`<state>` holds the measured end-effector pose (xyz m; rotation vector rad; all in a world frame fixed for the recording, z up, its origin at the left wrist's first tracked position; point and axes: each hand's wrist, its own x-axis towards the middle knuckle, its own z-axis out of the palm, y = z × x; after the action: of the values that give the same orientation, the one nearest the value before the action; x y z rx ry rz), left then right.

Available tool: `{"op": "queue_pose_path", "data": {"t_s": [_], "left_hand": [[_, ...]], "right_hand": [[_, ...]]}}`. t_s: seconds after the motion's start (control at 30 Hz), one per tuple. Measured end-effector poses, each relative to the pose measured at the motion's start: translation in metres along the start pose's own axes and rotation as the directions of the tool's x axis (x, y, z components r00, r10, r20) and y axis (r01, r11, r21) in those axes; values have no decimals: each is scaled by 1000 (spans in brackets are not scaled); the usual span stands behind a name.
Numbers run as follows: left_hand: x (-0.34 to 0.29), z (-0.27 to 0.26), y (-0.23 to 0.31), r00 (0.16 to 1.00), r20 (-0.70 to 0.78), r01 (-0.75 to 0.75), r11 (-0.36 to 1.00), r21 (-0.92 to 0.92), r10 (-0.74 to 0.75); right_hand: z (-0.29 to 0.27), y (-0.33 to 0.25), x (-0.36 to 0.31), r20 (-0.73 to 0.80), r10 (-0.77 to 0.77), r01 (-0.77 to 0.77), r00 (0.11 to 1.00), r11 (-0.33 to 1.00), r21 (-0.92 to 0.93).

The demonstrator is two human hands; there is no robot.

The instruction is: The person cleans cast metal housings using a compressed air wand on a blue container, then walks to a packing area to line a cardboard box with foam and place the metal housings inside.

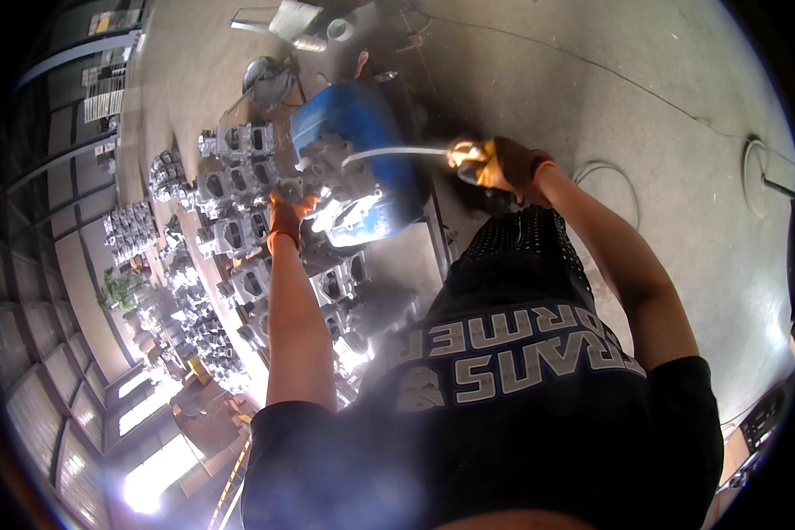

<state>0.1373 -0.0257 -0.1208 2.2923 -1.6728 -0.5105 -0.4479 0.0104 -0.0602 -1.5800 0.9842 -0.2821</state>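
Note:
My left hand (287,217), in an orange glove, grips the edge of a grey metal casting (334,168). The casting rests on or against a blue plastic container (353,110). My right hand (502,168), gloved in orange and dark cloth, is closed around a yellow hand tool (468,162), brightly lit and partly blurred. From the tool a long, thin, pale rod (397,151) reaches left, and its bent end is at the casting. Whether the tip touches the metal or only hovers over it I cannot tell.
Several similar castings (230,184) stand in rows left of the container, and more parts (132,231) lie farther left. A fan-like round object (269,81) and a tape roll (340,30) are beyond. A coiled hose (611,181) lies on the concrete floor (680,177) at right.

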Motion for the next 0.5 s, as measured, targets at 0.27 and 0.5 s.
{"op": "queue_pose_path", "data": {"t_s": [0.27,0.5], "left_hand": [[17,11,-42,1000,8,17,978,-206,-16],[42,22,-57,999,44,0,937,-349,17]], "right_hand": [[18,-13,10,149,41,-34,988,998,-50],[24,4,93,-63,-311,307,948,949,-74]]}}
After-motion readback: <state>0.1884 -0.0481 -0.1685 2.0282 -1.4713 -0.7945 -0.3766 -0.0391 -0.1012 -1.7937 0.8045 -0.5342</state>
